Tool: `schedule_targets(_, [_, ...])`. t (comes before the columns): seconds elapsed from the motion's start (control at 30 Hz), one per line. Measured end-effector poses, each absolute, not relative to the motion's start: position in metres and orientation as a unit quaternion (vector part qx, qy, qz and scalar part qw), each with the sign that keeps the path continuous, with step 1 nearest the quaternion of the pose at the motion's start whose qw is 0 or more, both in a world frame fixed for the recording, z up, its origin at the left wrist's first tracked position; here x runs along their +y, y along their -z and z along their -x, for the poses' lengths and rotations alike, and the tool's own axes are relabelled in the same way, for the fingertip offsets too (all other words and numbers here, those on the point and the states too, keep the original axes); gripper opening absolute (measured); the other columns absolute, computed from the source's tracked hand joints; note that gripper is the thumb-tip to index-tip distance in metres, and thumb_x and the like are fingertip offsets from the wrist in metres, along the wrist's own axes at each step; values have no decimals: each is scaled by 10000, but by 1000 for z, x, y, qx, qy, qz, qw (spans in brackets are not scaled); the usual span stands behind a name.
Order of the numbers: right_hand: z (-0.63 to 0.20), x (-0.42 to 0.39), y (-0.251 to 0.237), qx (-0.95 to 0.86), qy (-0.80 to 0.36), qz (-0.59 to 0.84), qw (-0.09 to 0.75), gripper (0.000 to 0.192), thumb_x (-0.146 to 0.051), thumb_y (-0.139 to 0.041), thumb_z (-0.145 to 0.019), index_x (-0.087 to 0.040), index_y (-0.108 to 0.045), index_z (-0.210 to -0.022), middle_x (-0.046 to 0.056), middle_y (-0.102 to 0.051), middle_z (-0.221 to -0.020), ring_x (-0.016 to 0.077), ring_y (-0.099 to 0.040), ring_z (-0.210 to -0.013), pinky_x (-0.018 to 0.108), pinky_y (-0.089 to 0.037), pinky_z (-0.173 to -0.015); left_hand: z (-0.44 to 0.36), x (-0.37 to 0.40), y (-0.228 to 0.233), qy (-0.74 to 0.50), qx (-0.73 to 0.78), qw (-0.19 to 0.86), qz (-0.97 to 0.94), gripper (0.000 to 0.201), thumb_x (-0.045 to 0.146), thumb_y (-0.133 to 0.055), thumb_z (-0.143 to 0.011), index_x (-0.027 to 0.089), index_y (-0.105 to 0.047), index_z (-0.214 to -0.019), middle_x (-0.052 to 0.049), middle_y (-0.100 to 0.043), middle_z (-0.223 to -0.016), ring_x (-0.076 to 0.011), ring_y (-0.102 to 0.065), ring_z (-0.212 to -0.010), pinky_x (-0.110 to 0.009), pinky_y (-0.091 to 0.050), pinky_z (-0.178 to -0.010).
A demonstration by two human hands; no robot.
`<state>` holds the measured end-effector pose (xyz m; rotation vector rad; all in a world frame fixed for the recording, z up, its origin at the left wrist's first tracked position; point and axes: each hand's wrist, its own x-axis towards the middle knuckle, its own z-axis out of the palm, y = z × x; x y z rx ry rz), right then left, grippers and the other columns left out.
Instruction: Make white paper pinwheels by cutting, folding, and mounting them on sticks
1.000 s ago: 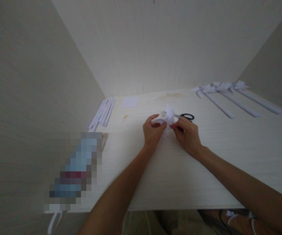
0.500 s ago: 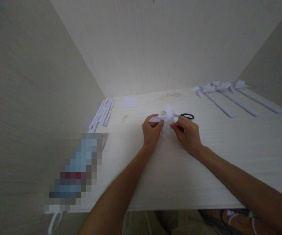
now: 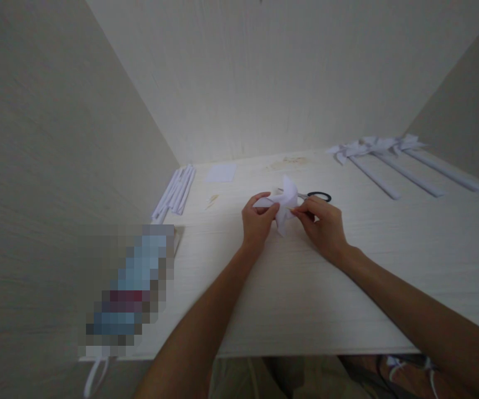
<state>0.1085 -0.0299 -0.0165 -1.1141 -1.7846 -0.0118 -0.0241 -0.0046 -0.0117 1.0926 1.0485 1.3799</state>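
Note:
Fingers and thumb of my left hand are closed on a white paper pinwheel, held just above the table with its folded blades spread out. Against the pinwheel's middle, my right hand pinches a small thin stick, pale like a toothpick; most of it is hidden by the fingers. Behind the right hand lies a pair of scissors with black handles, partly covered by the pinwheel and the fingers.
Rolled paper sticks lie in a bunch at the left. A square paper sheet and a few thin sticks are nearby. Finished pinwheels on sticks rest at the back right. A blurred-out object occupies the left front.
My right hand has shifted slightly right, and the small stick shows a little more between its fingertips and the pinwheel. My left hand keeps its hold.

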Motion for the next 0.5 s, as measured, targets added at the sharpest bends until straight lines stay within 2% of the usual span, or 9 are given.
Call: schedule_targets(0.5, [-112,-29,17,-733,2,459,502,133,-182,-516,-735,-179,-516,-603,-13,-436,-558,116,-420,-540,242,-334,-501,27,-4,8,-557,424,561,-442,577,126,-649,-512,114,-487,-1065,34,-587,-488,-74,-532,-461,-238,-480,-539])
